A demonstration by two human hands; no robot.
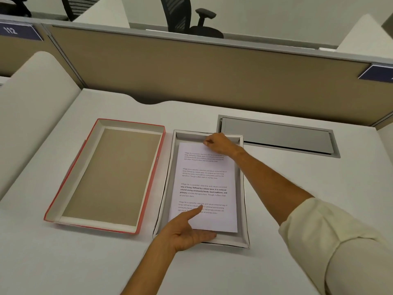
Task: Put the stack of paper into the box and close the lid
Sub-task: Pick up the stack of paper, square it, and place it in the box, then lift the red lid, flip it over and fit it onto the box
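A stack of white printed paper (205,184) lies inside the shallow white box (168,188) at the middle of the desk. My left hand (187,231) holds the stack's near edge, thumb on top and fingers underneath. At the far end, my right hand (219,144) pinches the stack's top edge against the box's back wall. The lid (106,177), red outside and brown inside, lies upside down on the desk just left of the box.
A grey cable hatch (278,135) is set into the desk behind and right of the box. A beige partition (191,69) runs along the back of the desk. A black office chair (187,18) stands beyond it.
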